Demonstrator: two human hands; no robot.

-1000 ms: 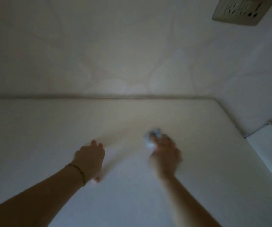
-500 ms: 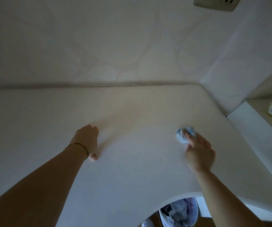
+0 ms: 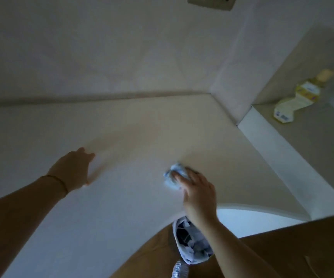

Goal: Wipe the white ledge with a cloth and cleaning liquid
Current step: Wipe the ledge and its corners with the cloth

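Note:
The white ledge [image 3: 142,125] fills most of the view and ends at a wall behind it. My right hand [image 3: 198,193] presses a crumpled light-blue cloth [image 3: 174,175] flat onto the ledge, right of centre, with the fingers spread over the cloth. My left hand [image 3: 73,169] rests flat on the ledge to the left, fingers together, holding nothing. A pale yellow bottle of cleaning liquid [image 3: 294,99] lies on its side on a lower shelf at the far right.
A beige wall socket [image 3: 212,2] sits high on the wall. A white step [image 3: 278,149] borders the ledge on the right. Below the ledge's front edge hang a light bag or bin with paper [image 3: 192,243] and a brown surface [image 3: 292,247].
My right hand has swept the cloth from the ledge's middle to the right and back a little to the left. The left hand stays planted. The view has tilted down and to the right.

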